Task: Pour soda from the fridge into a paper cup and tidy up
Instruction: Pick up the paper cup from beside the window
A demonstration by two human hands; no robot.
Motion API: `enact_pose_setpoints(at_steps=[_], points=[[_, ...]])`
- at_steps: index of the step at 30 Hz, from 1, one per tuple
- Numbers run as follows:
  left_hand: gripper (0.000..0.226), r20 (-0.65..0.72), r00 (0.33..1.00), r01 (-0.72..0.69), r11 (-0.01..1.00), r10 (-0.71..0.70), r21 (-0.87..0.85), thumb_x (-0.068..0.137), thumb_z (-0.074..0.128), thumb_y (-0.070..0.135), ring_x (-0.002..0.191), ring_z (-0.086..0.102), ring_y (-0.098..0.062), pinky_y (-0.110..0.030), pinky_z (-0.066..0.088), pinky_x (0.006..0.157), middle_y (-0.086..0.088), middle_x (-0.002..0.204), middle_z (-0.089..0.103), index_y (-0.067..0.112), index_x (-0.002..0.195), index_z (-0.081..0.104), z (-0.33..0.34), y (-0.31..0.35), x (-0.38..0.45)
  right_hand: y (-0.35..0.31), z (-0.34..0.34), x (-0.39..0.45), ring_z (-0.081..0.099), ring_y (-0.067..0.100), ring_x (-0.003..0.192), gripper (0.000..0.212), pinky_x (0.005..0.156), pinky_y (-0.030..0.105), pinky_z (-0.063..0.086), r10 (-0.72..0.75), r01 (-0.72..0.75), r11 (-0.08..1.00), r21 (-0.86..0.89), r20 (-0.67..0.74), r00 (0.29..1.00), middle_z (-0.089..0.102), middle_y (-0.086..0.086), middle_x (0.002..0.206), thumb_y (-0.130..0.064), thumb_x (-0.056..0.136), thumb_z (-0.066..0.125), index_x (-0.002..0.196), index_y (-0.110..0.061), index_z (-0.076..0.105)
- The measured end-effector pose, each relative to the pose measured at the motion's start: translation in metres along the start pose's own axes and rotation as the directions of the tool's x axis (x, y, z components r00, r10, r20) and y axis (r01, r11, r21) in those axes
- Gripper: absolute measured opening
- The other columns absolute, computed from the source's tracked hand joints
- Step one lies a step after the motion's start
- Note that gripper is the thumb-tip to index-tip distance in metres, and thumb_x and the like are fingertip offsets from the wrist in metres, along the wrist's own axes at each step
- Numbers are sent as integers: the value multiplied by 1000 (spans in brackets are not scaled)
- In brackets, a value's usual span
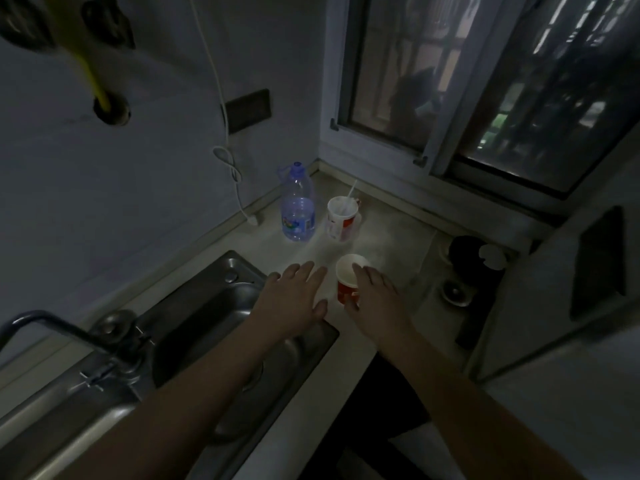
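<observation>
Head view shows a dim kitchen counter [388, 237] with a steel sink [214, 306] at the left and a stove burner [455, 294] at the right. Task object: one red paper cup [349, 280] stands upright on the counter, mouth up, long axis vertical, between the two hands and just right of the sink's far corner. Right hand [377, 296] is at the cup's right side; its fingers lie over the rim and its thumb sits against the lower wall, but whether this is a firm grip or only contact cannot be told. Left hand [294, 292] is spread flat, fingers straight, holding nothing, over the counter edge just left of the cup and apart from it. Governing relation: the cup lies immediately left of the right hand, so the right hand is nearer and any lift should be straight up along the vertical axis. No soda container is visible; the cup interior appears empty. A water bottle [298, 206] and a used tub with a spoon [343, 216] stand farther back, near the wall.
</observation>
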State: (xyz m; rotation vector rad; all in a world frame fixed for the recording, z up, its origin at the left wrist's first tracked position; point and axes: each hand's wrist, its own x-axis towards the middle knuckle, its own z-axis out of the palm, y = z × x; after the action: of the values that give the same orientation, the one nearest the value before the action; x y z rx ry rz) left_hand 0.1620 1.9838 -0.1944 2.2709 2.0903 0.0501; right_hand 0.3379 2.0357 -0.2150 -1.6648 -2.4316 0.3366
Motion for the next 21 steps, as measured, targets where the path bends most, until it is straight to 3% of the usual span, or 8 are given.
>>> enact_pose_setpoints(at_steps=[9,12,21], points=[[72,97,989,123,987,-112,-107,95,42,50,141,27,-22,-44,30,109,-5,158,24,23,154,12,35,-3,31,25,45,76,16,34,142,103,108,49,29,67,-74,995,71,92,994,9,12,158,-63,74,66,151,-24,9],[73,118,980,179,974,-163,-137,95,42,49,142,25,-21,-42,28,111,-5,158,23,22,155,9,41,-6,34,27,60,86,21,37,139,108,105,49,33,92,-99,994,55,120,989,13,15,156,-65,72,66,151,-22,7],[72,210,957,250,935,-199,-253,95,43,46,141,27,-24,-47,31,111,-6,157,25,21,155,10,54,-4,38,37,67,92,42,34,120,99,95,43,41,66,-67,989,132,11,998,38,15,137,-48,72,75,148,-15,21]])
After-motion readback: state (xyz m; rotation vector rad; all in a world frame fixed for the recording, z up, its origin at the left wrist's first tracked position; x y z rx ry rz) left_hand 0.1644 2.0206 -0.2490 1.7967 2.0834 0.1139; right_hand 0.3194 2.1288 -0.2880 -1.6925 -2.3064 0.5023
